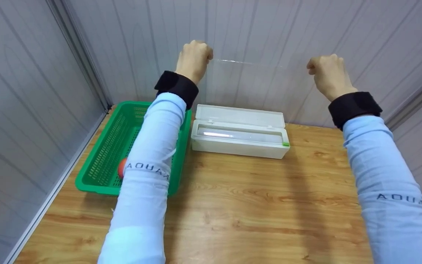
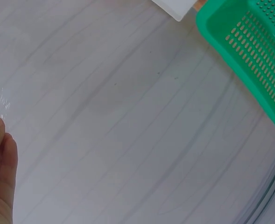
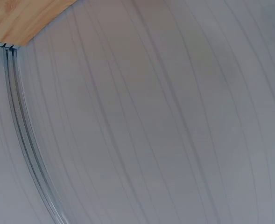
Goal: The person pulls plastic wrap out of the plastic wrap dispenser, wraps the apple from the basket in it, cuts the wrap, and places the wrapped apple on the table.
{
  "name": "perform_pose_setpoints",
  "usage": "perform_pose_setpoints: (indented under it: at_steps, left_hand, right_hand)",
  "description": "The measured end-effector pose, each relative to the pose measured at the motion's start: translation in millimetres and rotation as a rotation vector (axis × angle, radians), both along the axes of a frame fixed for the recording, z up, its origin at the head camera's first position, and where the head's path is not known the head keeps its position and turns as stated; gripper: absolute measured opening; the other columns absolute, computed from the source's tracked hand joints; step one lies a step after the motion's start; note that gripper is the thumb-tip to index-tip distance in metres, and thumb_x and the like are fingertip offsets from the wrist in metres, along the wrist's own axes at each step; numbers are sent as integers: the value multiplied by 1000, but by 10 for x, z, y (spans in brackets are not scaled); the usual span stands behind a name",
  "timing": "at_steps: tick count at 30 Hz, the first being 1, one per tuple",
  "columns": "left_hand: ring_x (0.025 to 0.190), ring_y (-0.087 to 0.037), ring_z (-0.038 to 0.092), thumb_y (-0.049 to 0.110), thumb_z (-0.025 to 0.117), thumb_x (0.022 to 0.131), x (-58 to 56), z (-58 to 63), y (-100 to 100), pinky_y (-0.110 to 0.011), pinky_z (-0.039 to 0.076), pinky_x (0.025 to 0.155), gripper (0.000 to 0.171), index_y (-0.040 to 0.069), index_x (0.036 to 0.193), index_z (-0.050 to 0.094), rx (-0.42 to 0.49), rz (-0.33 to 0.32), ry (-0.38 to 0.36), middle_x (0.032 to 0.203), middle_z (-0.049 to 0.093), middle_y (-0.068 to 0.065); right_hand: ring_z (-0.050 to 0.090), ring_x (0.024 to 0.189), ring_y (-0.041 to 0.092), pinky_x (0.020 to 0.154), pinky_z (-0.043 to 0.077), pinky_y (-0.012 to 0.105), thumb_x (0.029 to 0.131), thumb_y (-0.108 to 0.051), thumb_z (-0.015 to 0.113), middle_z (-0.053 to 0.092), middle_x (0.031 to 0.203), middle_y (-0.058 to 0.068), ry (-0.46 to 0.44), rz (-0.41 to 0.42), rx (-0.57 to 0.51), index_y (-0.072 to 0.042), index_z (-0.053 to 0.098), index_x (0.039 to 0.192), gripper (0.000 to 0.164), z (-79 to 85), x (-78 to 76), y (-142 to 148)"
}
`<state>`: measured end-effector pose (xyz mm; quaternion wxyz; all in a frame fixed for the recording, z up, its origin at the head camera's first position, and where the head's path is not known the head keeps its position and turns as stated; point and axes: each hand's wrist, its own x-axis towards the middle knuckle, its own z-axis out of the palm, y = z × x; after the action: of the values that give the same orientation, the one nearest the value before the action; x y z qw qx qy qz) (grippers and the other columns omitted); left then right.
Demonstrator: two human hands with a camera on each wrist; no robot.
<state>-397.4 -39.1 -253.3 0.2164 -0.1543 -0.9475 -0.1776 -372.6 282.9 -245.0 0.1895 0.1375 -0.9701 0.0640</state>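
Fingers and thumb of your left hand (image 1: 195,60) met in a pinch on one end of the clear plastic film (image 1: 233,61). Your right hand (image 1: 330,75) was curled in at the other end, apparently pinching too, though its contact was too faint to confirm. The film spanned the gap between your hands, before the grey wall (image 1: 269,22). It was probably light, limp, clingy and easily torn, so the corners offered the best hold.
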Motion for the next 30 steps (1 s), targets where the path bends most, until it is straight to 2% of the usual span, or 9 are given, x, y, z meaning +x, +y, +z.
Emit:
perform_pose_setpoints:
  at_steps: [11, 18, 22, 30]
  left_hand:
    - [103, -23, 60, 1, 53, 89, 16, 118, 36, -27, 50, 88, 24, 7, 106, 69, 59, 32, 36, 108, 65, -9]
    - [100, -22, 62, -2, 53, 88, -5, 166, 17, -25, 51, 85, 23, 5, 101, 70, 66, 41, 101, 103, 67, -8]
    - [101, -21, 62, -2, 51, 89, 12, 180, 20, -25, 50, 86, 25, 6, 103, 70, 85, 49, 91, 106, 66, -8]
    - [98, -21, 63, -2, 50, 90, 37, 251, -8, -25, 51, 83, 25, 6, 102, 70, 108, 44, 117, 105, 67, -8]
  right_hand:
    - [58, 95, 47, 80, 49, 53, 81, 20, 33, 63, 100, 30, 4, -35, -28, 12, 60, 107, 38, 160, 5, 12]
    - [60, 91, 45, 81, 49, 51, 79, 20, 35, 65, 94, 27, 76, -36, -41, 11, 63, 101, 37, 237, 24, -6]
    - [60, 92, 46, 81, 50, 51, 81, 20, 35, 65, 96, 28, 74, -51, -38, 11, 62, 102, 36, 254, 36, -22]
    - [59, 94, 46, 83, 49, 51, 80, 21, 32, 64, 98, 28, 85, -74, -40, 11, 63, 102, 40, 305, 58, -45]
